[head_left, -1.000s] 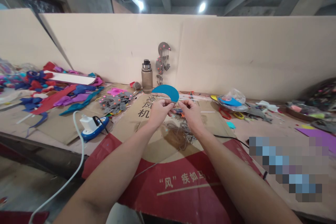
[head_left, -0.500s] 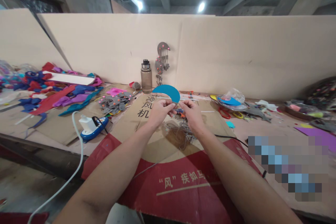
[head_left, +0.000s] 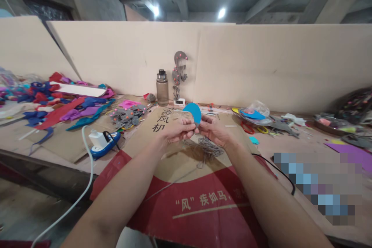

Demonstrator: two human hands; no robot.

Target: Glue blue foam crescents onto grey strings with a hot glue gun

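In the head view, your left hand (head_left: pixel 183 130) is nearly closed, thumb and fingers pinching the lower end of the curved blue piece (head_left: pixel 193 112). Your right hand (head_left: pixel 214 131) has its fingers curled narrowly at that piece's lower right edge; they overlap there, so you cannot tell whether they grip it too. The piece stands up from your fingertips, above the cardboard sheet (head_left: pixel 170 168), with a tangle of grey cord (head_left: pixel 210 148) lying just below your right hand.

To your right, a shallow dish (head_left: pixel 269 121) bears a flat blue piece (head_left: pixel 255 114) and crumpled clear plastic (head_left: pixel 259 105). Farther right, a round tray (head_left: pixel 322 127) holds pink and yellow-green bits. Both your forearms reach forward and converge, bringing your hands close together.
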